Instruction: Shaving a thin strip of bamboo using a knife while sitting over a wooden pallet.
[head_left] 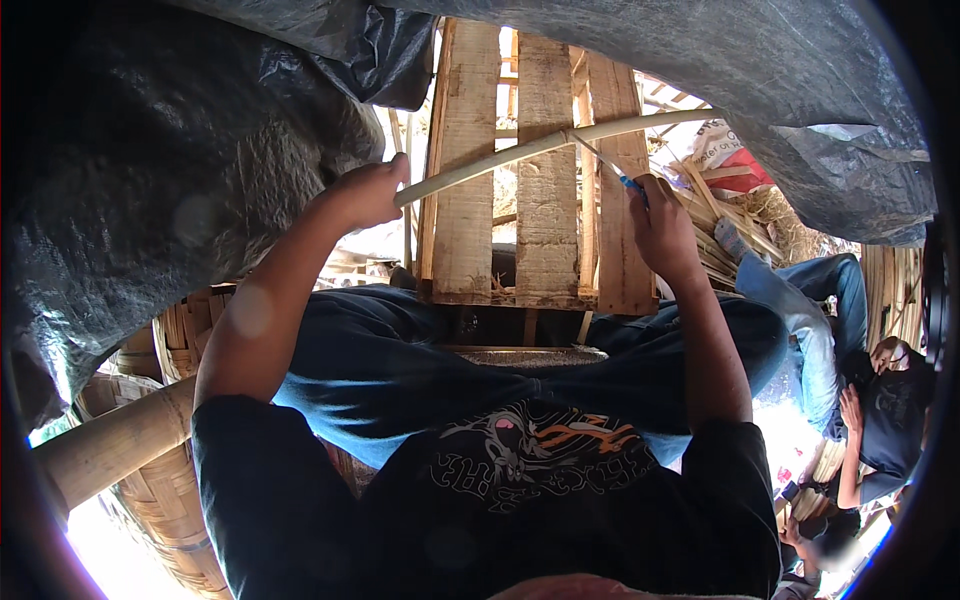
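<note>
A long pale bamboo pole (500,157) runs slantwise over a bench of wooden planks (546,225), its right part reaching up beneath the tarp. My left hand (372,192) is closed round the pole's near left end. In my right hand (660,225) is a thin-bladed knife (606,163) with a blue handle, gripped in closed fingers. The blade's tip meets the pole near its middle, above the planks. A small nick or loose fibre shows at that spot, too fine to make out.
Dark plastic tarp (180,150) hangs at the left and upper right. A thick bamboo pole (120,440) and woven bamboo baskets (175,510) are at lower left. Split bamboo strips (710,255) lie at right. Other people sit at right, one in a black shirt (895,415).
</note>
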